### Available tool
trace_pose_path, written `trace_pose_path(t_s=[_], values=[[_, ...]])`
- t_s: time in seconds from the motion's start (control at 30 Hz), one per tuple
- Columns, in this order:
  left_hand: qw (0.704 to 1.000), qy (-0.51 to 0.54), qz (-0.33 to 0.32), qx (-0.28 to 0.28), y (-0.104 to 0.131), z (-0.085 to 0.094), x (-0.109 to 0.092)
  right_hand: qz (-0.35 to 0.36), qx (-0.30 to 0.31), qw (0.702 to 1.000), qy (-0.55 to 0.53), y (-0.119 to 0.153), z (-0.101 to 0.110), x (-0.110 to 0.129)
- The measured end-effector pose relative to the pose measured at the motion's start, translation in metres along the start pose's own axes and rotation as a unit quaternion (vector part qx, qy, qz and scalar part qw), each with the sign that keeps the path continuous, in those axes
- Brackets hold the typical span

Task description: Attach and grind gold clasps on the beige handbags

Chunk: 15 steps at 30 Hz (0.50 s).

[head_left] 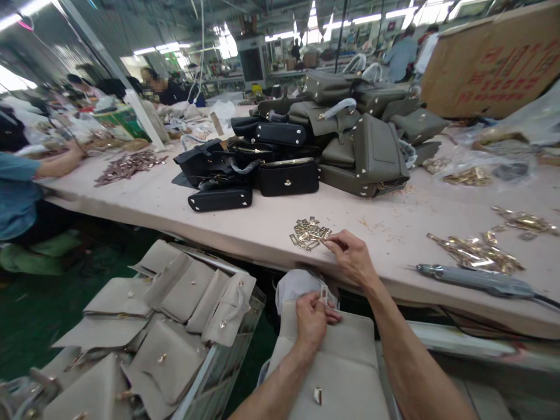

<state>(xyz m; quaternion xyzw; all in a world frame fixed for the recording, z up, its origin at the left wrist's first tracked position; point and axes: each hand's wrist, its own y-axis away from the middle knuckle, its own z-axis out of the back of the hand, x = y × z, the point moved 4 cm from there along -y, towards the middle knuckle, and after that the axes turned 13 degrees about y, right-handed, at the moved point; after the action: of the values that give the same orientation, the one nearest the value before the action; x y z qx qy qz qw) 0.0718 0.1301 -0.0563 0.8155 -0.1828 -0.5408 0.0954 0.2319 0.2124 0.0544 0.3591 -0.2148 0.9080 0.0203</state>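
Note:
A beige handbag [345, 356] lies on my lap with its flap spread open and a small metal clasp on its body. My left hand [312, 318] is closed on the upper edge of this flap, by a small pale tab [324, 293] with a slot in it. Over the table's front edge reaches my right hand [350, 254], thumb and forefinger pinched on a gold metal plate at the right side of a small pile of slotted gold plates [308, 235]. The fingers partly cover that plate.
Black handbags [289, 178] and olive handbags [378, 154] are heaped on the table [262, 233]. A corded electric screwdriver [476, 280] lies right, before gold metal parts [479, 254]. More beige bags [175, 356] fill a cart at left. A co-worker's arm [61, 163] rests far left.

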Motion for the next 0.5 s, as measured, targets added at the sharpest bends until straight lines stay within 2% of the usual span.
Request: trace_pose_path(t_s=[0.13, 0.27, 0.37, 0.5], values=[[1.0, 0.01, 0.013, 0.002, 0.0, -0.001, 0.0, -0.109, 0.002, 0.984, -0.138, 0.047, 0.008, 0.001], [1.0, 0.01, 0.019, 0.014, -0.001, -0.002, 0.003, -0.203, 0.033, 0.948, -0.244, 0.092, -0.008, -0.003], [1.0, 0.008, 0.013, 0.025, -0.003, -0.002, 0.004, -0.228, 0.06, 0.935, -0.264, 0.111, -0.022, -0.009], [0.999, 0.005, 0.008, 0.041, -0.004, -0.001, 0.004, -0.255, 0.078, 0.935, -0.236, 0.119, -0.028, -0.018]])
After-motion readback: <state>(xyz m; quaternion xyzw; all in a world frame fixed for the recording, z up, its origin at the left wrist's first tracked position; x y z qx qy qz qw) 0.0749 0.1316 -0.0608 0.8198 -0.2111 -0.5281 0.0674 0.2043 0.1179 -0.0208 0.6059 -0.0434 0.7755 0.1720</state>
